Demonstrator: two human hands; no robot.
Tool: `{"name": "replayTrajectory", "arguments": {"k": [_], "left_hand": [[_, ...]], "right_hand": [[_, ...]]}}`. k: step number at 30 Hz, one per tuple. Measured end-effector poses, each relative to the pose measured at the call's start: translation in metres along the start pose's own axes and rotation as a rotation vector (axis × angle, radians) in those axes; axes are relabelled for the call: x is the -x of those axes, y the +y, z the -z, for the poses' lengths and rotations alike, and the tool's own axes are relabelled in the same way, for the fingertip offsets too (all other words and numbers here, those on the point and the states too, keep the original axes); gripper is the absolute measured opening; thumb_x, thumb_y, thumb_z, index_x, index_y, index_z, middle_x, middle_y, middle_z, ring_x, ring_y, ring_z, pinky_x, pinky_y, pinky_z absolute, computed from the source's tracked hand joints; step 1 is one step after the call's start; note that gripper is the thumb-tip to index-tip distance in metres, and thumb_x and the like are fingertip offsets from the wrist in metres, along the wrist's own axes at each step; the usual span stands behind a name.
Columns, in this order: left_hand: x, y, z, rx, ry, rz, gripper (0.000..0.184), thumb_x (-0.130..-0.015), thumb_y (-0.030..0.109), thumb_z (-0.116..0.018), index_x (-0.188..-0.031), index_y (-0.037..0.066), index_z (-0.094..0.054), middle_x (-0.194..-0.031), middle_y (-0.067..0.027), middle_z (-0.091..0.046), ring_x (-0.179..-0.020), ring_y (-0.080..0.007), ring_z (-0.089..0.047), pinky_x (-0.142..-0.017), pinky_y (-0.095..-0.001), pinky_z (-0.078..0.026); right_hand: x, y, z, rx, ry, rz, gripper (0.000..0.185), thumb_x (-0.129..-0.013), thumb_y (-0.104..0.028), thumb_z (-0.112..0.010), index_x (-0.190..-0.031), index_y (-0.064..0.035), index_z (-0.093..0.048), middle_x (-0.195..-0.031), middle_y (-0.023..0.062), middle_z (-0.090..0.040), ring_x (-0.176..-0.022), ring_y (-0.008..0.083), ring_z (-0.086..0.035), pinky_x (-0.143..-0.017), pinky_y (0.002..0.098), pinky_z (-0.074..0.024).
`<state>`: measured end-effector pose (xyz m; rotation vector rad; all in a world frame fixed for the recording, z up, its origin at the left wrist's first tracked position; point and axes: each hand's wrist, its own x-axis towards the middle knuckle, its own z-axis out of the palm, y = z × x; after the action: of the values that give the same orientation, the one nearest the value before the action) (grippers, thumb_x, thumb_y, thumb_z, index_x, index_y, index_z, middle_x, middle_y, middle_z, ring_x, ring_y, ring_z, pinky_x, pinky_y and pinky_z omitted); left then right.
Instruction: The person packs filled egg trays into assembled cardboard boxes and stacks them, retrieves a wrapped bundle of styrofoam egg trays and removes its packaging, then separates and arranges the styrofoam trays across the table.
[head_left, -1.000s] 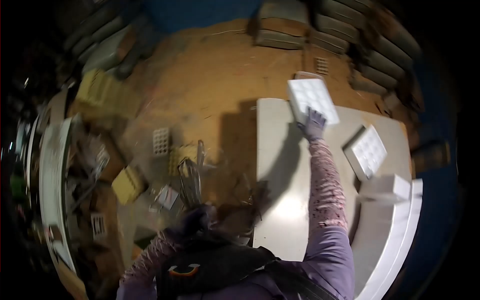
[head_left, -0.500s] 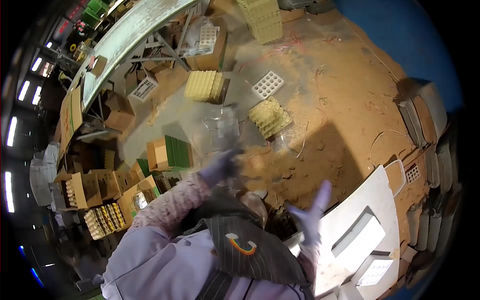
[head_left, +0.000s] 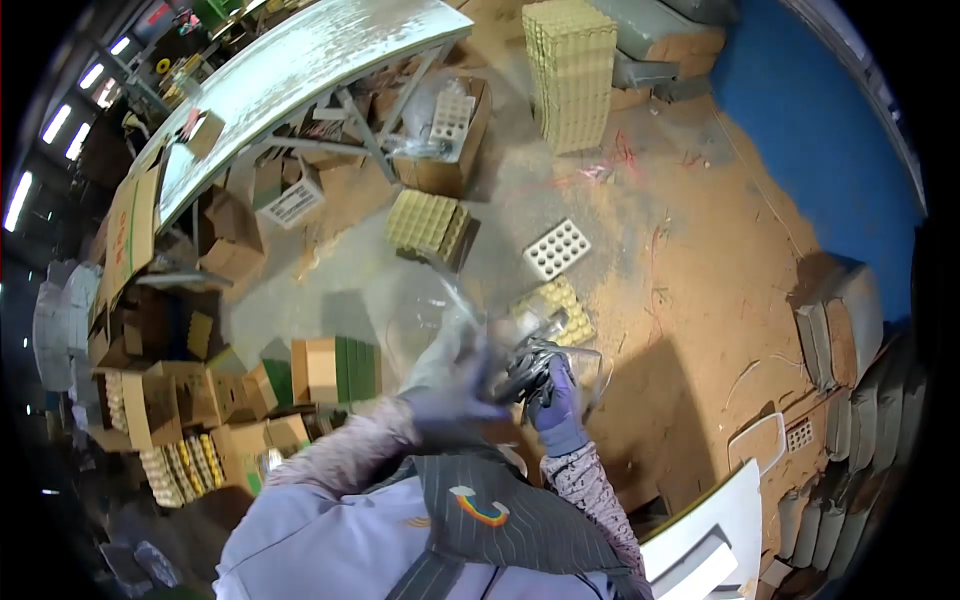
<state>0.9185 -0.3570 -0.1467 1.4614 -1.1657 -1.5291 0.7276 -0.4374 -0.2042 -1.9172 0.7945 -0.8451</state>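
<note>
My right hand (head_left: 560,408), in a purple glove, is closed on a bundle of dark, shiny cords or tubes (head_left: 528,372) in front of my chest. Just left of the bundle is my left hand (head_left: 462,385), gloved too and smeared by motion. A clear plastic piece (head_left: 455,300), also blurred, extends up from beside it. Beyond the bundle lies a yellowish egg tray (head_left: 565,310) on the floor, partly hidden by it. A white tray with round holes (head_left: 557,249) rests a little farther away.
A white board (head_left: 715,530) with white foam pieces is at the lower right. Stacked trays (head_left: 428,222) and a taller stack (head_left: 570,75) stand ahead. Open cartons (head_left: 318,372) are on the left, below a long table (head_left: 300,65). Grey sacks (head_left: 845,320) line the right side.
My right hand has left the white board and come to the dark bundle. My left hand has moved slightly right and down. The view has swung left, away from the white board.
</note>
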Motion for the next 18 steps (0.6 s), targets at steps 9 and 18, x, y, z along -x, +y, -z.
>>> {"name": "replayTrajectory", "arguments": {"k": [9,18], "left_hand": [[-0.292,-0.11,0.296,0.42,0.025,0.297,0.066,-0.082,0.009,-0.07,-0.138,0.0,-0.036,-0.127,-0.0131,-0.054,-0.122,-0.0238,-0.047,-0.104,-0.0334,-0.036],[-0.482,-0.096,0.631,-0.388,0.905,0.179,0.119,-0.06,0.031,-0.089,-0.148,0.001,-0.015,-0.148,-0.0265,-0.02,-0.134,-0.0377,-0.032,-0.109,-0.0359,-0.032]], "right_hand": [[-0.135,0.039,-0.001,-0.745,-0.227,-1.03,0.034,-0.088,-0.011,-0.061,-0.121,-0.0006,-0.058,-0.123,0.0112,-0.058,-0.109,0.0193,-0.057,-0.094,0.0316,-0.0463],[-0.191,0.013,-0.063,-0.816,0.196,-1.105,0.041,-0.095,-0.018,-0.054,-0.131,0.0022,-0.047,-0.119,0.012,-0.059,-0.106,0.0203,-0.059,-0.095,0.032,-0.0465]]}}
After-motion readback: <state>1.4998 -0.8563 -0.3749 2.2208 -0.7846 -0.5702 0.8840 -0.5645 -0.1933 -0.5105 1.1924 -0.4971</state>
